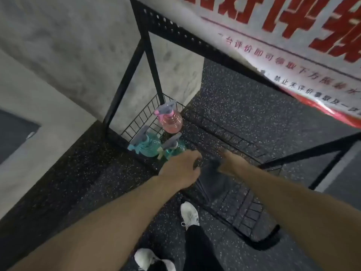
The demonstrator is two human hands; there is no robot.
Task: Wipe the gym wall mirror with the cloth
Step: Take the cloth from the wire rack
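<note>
Over the wire basket (252,216), both hands reaching down. Left hand (178,169) curling its fingers (196,159) at nine o'clock of the dark cloth (212,169). Right hand (229,160) pinching that cloth, its fingers too blurred to tell.

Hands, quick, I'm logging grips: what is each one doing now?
Left hand: fingers curled, nothing visibly held; grip cannot be told.
Right hand: grips a dark cloth.

Your left hand (180,169) and right hand (229,163) reach mid-frame into the wire basket (252,214), beside three spray bottles (172,119).
</note>
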